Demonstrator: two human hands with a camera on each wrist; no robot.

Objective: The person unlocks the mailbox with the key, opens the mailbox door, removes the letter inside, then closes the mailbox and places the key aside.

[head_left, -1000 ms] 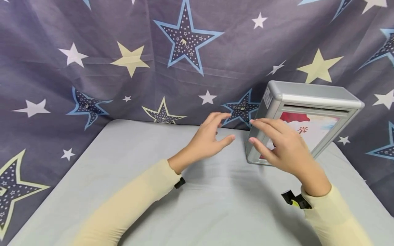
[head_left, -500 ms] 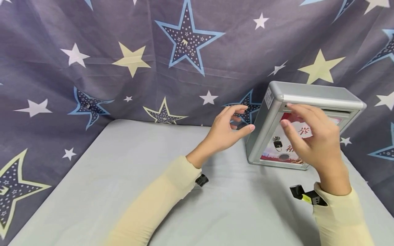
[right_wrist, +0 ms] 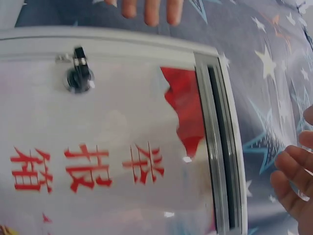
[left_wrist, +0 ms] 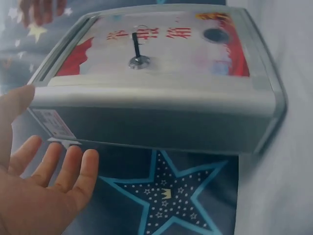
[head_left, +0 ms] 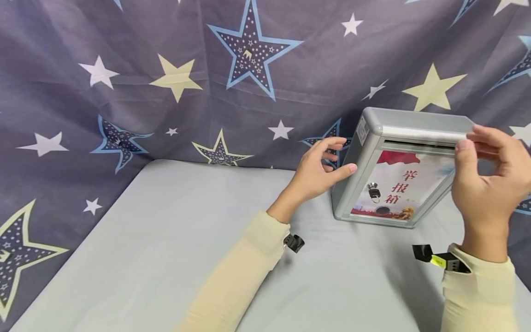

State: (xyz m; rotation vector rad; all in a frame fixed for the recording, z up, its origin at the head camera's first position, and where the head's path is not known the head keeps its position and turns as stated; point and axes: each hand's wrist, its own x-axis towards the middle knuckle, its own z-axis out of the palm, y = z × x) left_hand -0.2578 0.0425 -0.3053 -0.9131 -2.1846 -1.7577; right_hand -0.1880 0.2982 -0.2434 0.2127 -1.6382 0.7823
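A silver metal letter box (head_left: pixel 429 127) with a top slot stands upright, its printed front turned towards me. Red characters mark the front panel (head_left: pixel 419 170). A small key (head_left: pixel 374 192) hangs at the lock (left_wrist: pixel 139 61). My left hand (head_left: pixel 317 177) is beside the box's left side, fingers loosely bent and thumb apart from them. In the left wrist view, the thumb lies near the upper corner; whether it touches cannot be told. My right hand (head_left: pixel 491 184) is raised at the right upper corner, covering it in the head view. Between its relaxed fingers (right_wrist: pixel 293 171) and the box a gap shows.
A pale grey cloth (head_left: pixel 166 249) covers the table under the box. Close behind hangs a dark curtain (head_left: pixel 137 37) printed with stars. A black strap-mounted device (head_left: pixel 441 259) sits at the right wrist, another (head_left: pixel 294 242) at the left.
My right hand has swept across the box's front to its right upper corner, uncovering the lock and key. The left hand has moved right towards the box's left side. The box has stayed put.
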